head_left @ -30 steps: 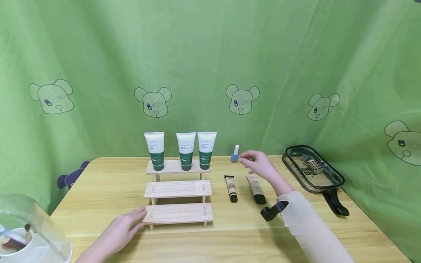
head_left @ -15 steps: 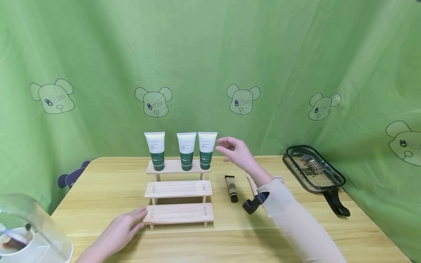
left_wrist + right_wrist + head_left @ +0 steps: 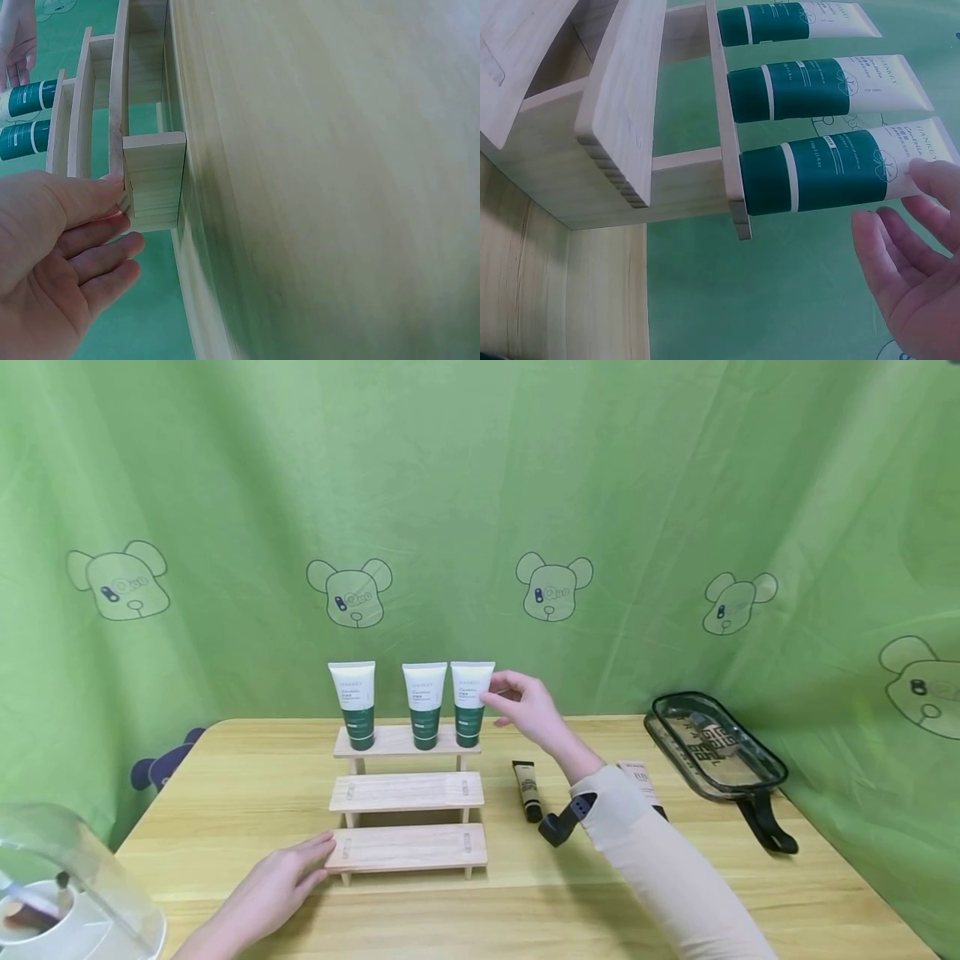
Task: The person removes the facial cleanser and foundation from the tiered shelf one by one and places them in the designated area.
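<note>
My left hand (image 3: 281, 881) pinches the left end of the bottom step of a three-step wooden rack (image 3: 408, 847), thumb above and fingers below in the left wrist view. Three white-and-green squeeze tubes stand cap-down on the top step: a left tube (image 3: 356, 702), a middle tube (image 3: 424, 702) and a right tube (image 3: 471, 702). At the right tube's upper edge, my right hand (image 3: 528, 706) has its thumb on the printed front and a finger behind; in the right wrist view it pinches this tube (image 3: 832, 172) near its white end.
A small beige tube (image 3: 528, 789) with a black cap lies right of the rack. Past my forearm lies a BB cream tube (image 3: 639, 781), partly covered. A clear black-edged pouch (image 3: 712, 747) lies far right, a clear-covered brush holder (image 3: 97, 902) near left. Green curtain (image 3: 480, 527) surrounds the table.
My right hand has moved left from beside the blue nail polish bottle to the right tube and closed on its edge. The bottle is now hidden behind the hand. My left hand has stayed put.
</note>
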Available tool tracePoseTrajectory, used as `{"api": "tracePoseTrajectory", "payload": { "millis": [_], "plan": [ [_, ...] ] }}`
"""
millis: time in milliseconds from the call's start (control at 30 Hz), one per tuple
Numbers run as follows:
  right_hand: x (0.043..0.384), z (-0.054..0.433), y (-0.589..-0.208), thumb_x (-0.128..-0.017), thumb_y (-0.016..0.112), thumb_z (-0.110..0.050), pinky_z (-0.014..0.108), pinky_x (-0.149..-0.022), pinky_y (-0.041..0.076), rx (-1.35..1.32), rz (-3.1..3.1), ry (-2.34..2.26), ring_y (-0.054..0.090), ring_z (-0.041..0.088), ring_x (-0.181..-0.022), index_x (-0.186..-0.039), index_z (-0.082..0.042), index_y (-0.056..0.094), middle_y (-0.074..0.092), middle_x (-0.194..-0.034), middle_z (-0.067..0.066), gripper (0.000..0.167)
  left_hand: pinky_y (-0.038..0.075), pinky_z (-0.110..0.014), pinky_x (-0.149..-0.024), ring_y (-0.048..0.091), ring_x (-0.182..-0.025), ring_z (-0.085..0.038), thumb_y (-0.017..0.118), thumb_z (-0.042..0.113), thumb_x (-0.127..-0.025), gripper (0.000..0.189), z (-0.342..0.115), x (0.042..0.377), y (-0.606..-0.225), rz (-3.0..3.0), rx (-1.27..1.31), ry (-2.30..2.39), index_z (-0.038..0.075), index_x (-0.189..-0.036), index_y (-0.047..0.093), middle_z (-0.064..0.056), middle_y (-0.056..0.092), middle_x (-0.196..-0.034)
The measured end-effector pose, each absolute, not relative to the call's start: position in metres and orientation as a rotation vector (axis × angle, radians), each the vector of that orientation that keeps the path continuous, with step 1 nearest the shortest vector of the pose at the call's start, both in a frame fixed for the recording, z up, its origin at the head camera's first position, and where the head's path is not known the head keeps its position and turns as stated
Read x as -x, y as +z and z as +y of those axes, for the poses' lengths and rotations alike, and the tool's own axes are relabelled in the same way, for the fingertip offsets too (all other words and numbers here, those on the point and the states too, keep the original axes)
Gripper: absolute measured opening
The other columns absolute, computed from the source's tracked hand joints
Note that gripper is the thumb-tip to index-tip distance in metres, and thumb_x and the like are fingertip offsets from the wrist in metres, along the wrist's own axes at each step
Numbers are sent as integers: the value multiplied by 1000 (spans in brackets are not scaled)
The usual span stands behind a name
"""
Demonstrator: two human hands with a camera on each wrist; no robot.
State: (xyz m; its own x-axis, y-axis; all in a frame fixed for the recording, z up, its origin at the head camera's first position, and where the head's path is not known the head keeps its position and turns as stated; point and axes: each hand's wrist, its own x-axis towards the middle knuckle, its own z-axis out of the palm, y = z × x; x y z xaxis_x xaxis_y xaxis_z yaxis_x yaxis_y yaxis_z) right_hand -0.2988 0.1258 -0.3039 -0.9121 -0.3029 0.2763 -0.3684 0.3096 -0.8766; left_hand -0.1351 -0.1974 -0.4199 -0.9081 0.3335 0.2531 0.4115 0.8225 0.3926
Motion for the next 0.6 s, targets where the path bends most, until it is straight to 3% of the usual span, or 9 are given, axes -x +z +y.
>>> {"api": "tracePoseTrajectory", "payload": {
  "millis": [167,400,600],
  "plan": [
    [300,125,-304,-87,64,-13,35,-66,57,-647,-2490,1702,59,26,-89,-111,1,59,62,-101,14,29,45,-46,-91,55,-108,-33,65,6,-83,37,-197,135,-419,-2834,584,-668,-5,-118,59,-17,56,-123],
    [300,124,-304,-87,64,-10,37,-67,57,-649,-2480,1739,57,38,-97,-110,2,59,62,-102,15,27,45,-46,-90,56,-108,-33,66,6,-83,36,-197,134,-418,-2821,608,-668,-5,-117,59,-18,56,-123],
    [299,123,-304,-87,63,-7,35,-68,57,-650,-2454,1775,59,35,-90,-109,4,59,63,-100,16,25,44,-46,-91,55,-109,-33,66,6,-83,37,-197,134,-418,-2840,575,-678,-4,-117,59,-17,55,-123]
  ]
}}
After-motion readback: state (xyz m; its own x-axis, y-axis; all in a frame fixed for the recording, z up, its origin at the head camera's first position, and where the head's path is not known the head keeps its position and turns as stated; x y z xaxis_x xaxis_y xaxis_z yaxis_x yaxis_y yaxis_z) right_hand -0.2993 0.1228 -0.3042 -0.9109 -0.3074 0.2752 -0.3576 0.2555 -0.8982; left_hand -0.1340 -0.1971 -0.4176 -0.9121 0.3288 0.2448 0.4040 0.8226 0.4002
